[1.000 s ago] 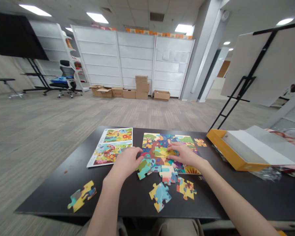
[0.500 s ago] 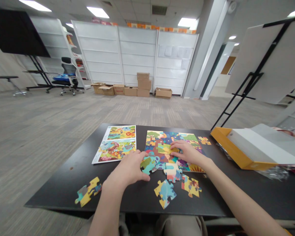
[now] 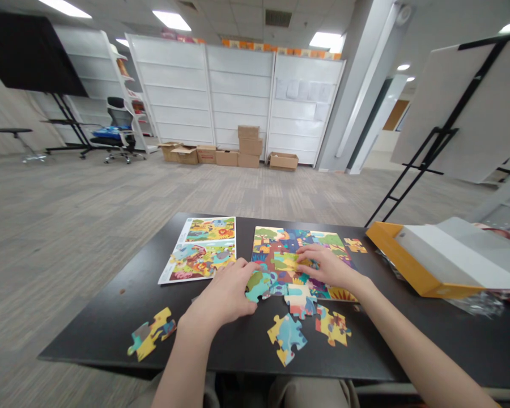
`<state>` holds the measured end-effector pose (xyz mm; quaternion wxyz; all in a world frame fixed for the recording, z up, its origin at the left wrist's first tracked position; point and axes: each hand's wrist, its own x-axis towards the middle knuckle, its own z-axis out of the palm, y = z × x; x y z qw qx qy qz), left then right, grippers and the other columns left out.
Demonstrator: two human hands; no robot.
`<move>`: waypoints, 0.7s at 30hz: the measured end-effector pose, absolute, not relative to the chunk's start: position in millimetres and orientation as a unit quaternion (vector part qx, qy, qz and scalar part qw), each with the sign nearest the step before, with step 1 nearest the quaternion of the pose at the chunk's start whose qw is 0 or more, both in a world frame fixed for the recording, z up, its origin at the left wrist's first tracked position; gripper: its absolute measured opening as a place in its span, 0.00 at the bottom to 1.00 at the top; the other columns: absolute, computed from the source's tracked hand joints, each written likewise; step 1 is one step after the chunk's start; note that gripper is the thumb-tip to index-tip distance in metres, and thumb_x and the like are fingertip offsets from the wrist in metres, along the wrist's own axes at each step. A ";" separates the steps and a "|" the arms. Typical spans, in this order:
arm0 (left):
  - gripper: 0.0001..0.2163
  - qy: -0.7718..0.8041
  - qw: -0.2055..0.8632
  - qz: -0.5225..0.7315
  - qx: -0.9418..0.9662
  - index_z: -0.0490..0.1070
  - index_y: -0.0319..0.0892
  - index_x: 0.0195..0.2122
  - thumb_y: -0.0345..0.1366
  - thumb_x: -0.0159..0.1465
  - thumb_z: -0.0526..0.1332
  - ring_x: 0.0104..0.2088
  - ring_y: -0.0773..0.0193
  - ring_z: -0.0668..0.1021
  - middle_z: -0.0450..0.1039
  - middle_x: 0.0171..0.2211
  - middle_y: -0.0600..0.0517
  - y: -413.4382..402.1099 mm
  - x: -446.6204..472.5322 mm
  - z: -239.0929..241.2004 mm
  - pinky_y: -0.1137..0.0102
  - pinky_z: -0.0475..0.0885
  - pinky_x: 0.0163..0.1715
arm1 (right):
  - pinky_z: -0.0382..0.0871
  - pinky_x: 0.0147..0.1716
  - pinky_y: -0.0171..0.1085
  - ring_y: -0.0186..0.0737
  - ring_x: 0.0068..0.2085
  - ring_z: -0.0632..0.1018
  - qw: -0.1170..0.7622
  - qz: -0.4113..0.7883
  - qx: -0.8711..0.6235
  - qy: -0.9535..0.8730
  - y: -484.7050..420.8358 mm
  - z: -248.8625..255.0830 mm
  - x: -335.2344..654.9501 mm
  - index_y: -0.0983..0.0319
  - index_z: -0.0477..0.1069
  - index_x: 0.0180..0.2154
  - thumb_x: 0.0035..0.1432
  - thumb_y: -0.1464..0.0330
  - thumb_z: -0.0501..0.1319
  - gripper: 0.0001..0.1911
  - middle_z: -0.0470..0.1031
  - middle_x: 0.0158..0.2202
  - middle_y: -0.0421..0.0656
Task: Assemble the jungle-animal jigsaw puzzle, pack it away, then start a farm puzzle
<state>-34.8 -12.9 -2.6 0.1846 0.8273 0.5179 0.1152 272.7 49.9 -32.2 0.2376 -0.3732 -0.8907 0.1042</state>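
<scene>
My right hand (image 3: 329,266) is over a colourful jigsaw picture (image 3: 276,235), its fingers closed on the right end of a yellow-green puzzle piece (image 3: 284,261). At the picture's lower left, my left hand (image 3: 227,292) curls its fingers and thumb about a turquoise-and-green puzzle piece (image 3: 259,283). Part of that piece is hidden by the hand. A pale puzzle piece (image 3: 300,299) overlaps the picture's lower edge. Nearer to me lie a blue-and-yellow piece (image 3: 287,335) and a yellow piece with brown (image 3: 334,324).
A printed sheet (image 3: 204,249) with two pictures lies at the back left. Joined yellow and grey pieces (image 3: 152,334) are at the front left of the black table (image 3: 110,317). An orange piece (image 3: 355,245) and an open yellow box (image 3: 425,272) with plastic wrap are at the right.
Both hands stay almost where they were, on the same pieces. The right fingers have shifted slightly. The whole view has moved a little.
</scene>
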 end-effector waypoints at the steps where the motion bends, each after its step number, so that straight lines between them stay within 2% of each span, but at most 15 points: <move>1: 0.30 0.511 0.186 0.133 0.828 0.69 0.47 0.59 0.34 0.52 0.66 0.51 0.49 0.76 0.73 0.52 0.46 -13.8 -34.4 0.3 0.59 0.70 0.54 | 0.72 0.53 0.50 0.48 0.50 0.79 0.250 0.100 -0.381 -0.885 49.6 -31.7 272.2 0.58 0.79 0.37 0.66 0.62 0.62 0.09 0.80 0.47 0.49; 6: 0.34 0.491 0.200 0.238 0.814 0.60 0.50 0.66 0.39 0.58 0.66 0.55 0.51 0.75 0.71 0.57 0.46 -18.8 -17.6 14.2 0.59 0.69 0.57 | 0.73 0.50 0.47 0.46 0.46 0.79 0.294 0.139 -0.378 -0.867 40.0 -16.6 262.6 0.59 0.77 0.31 0.68 0.61 0.58 0.16 0.80 0.43 0.48; 9: 0.34 0.473 0.219 0.275 0.808 0.56 0.53 0.68 0.41 0.61 0.65 0.55 0.51 0.75 0.69 0.58 0.47 -18.0 -1.0 14.1 0.59 0.70 0.56 | 0.72 0.48 0.43 0.45 0.44 0.79 0.280 0.203 -0.339 -0.875 28.4 -5.5 252.5 0.58 0.76 0.33 0.68 0.56 0.58 0.17 0.80 0.40 0.46; 11: 0.33 0.473 0.239 0.294 0.796 0.56 0.55 0.68 0.43 0.63 0.64 0.53 0.53 0.77 0.68 0.58 0.47 -15.4 9.0 10.3 0.60 0.71 0.55 | 0.72 0.45 0.42 0.45 0.42 0.78 0.276 0.221 -0.331 -0.875 21.8 -3.6 246.1 0.59 0.75 0.35 0.64 0.51 0.62 0.18 0.79 0.39 0.45; 14: 0.32 0.492 0.268 0.321 0.764 0.57 0.53 0.67 0.46 0.63 0.64 0.48 0.54 0.79 0.68 0.56 0.45 -10.6 22.5 2.7 0.59 0.73 0.52 | 0.70 0.36 0.38 0.42 0.35 0.74 0.280 0.208 -0.356 -0.867 16.8 -8.8 238.1 0.59 0.71 0.34 0.56 0.48 0.67 0.21 0.75 0.35 0.43; 17: 0.29 0.500 0.301 0.354 0.731 0.62 0.47 0.62 0.47 0.61 0.66 0.47 0.54 0.79 0.69 0.54 0.43 -6.8 35.6 -3.3 0.59 0.74 0.51 | 0.67 0.31 0.36 0.38 0.31 0.69 0.313 0.176 -0.377 -0.854 17.2 -16.1 233.1 0.59 0.67 0.30 0.60 0.52 0.64 0.18 0.71 0.30 0.41; 21: 0.23 0.489 0.331 0.402 0.700 0.64 0.44 0.58 0.46 0.65 0.62 0.45 0.58 0.81 0.70 0.56 0.42 0.5 43.2 -7.6 0.63 0.76 0.47 | 0.65 0.30 0.35 0.36 0.28 0.68 0.353 0.178 -0.393 -0.830 20.9 -19.9 233.5 0.59 0.69 0.31 0.66 0.57 0.58 0.15 0.70 0.27 0.40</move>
